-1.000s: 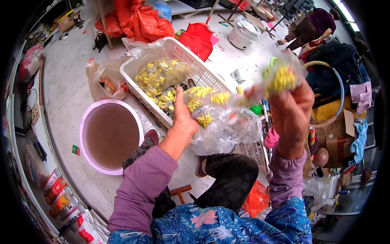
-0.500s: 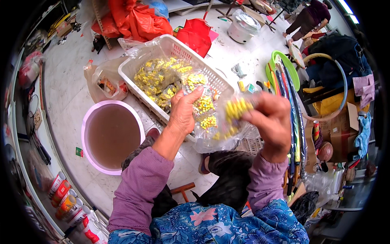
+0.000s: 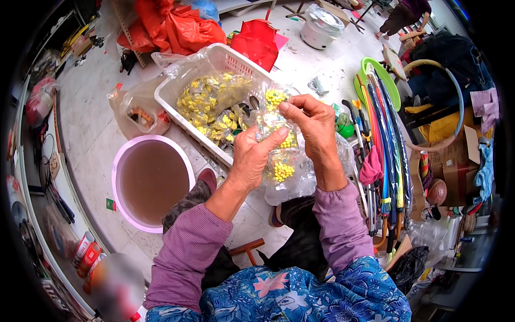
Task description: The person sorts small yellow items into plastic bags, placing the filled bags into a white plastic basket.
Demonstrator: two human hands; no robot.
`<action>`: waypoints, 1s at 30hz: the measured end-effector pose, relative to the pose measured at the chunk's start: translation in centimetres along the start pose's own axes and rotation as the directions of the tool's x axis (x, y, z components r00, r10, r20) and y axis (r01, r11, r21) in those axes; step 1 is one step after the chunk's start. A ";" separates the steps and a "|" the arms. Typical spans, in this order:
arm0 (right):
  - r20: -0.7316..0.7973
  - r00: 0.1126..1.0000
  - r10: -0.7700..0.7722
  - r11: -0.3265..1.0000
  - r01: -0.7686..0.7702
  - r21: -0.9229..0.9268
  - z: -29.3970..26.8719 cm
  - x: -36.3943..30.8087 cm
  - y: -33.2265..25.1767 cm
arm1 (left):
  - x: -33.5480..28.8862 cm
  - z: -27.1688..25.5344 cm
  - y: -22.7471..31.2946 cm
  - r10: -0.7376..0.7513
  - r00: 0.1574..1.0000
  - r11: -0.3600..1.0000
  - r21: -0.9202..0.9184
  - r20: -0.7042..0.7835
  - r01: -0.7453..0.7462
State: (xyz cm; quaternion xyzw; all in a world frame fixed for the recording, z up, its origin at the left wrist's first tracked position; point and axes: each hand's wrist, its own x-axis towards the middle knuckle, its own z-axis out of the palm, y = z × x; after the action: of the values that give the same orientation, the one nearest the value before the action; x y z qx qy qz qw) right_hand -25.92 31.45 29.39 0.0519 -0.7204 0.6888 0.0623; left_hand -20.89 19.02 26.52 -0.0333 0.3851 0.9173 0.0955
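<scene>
Closest to me is a blue floral garment [image 3: 289, 295], cut off by the lower edge, with two purple sleeves [image 3: 185, 252] reaching out over dark trousers. A brown wooden T-shaped piece [image 3: 248, 248] shows between the legs, its lower end lost.

Between the hands hangs a strip of clear packets [image 3: 288, 141] filled with small yellow pieces. The left hand [image 3: 251, 155] has its grip closed on the strip's side, thumb flat on top, the other fingers hidden underneath. The right hand [image 3: 316, 123] pinches it higher up, thumb against forefinger; the remaining fingers curl where I can't follow them. Glare on the plastic makes the seams hard to read. Crumpled clear plastic [image 3: 322, 174] spreads behind the strip, and I can't tell where it ends.

Just past the hands stands a white basket [image 3: 185, 124], its right end partly covered, holding bagged yellow pieces [image 3: 206, 102]. Left of it is a pink-rimmed basin [image 3: 116, 177], its murky water hiding the bottom. Off right, umbrellas [image 3: 383, 145] partly block a green tub [image 3: 394, 96].

Farther back are red plastic bags [image 3: 171, 27], cut by the upper edge, and another person [image 3: 399, 20], head out of sight.
</scene>
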 end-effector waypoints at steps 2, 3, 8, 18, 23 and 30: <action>-0.104 0.980 0.171 0.985 -0.171 0.004 -0.4 0.2 0.3 | -0.3 0.4 0.4 -0.011 1.000 1.000 0.012 -0.004 0.011; -0.074 0.946 0.315 0.948 -0.317 -0.007 -0.7 0.3 0.5 | -0.2 0.4 0.3 -0.003 1.000 1.000 0.024 0.018 0.003; 0.269 0.730 0.628 0.659 -0.683 0.314 -2.0 1.6 6.2 | -0.9 0.6 1.1 -0.112 0.984 0.987 0.128 0.141 0.094; 0.564 0.750 0.346 0.316 -0.659 0.682 -4.6 6.1 6.4 | -3.0 0.2 -0.3 -0.383 0.884 0.904 0.304 0.268 0.299; 0.260 0.924 0.279 0.689 -0.381 0.616 -6.7 6.7 4.5 | -3.4 0.2 -0.8 -0.561 0.816 0.817 0.251 0.138 0.519; 0.329 0.941 -0.083 0.991 0.043 0.125 -4.2 2.7 -2.1 | -1.9 -0.9 -1.0 -0.555 0.829 0.832 -0.046 -0.062 0.553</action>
State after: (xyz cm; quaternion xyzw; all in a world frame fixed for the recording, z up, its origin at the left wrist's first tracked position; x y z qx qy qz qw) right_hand -28.15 35.59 32.03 0.1942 -0.6774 0.7083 -0.0415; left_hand -18.87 18.75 25.43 -0.1782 0.3499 0.8534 0.3428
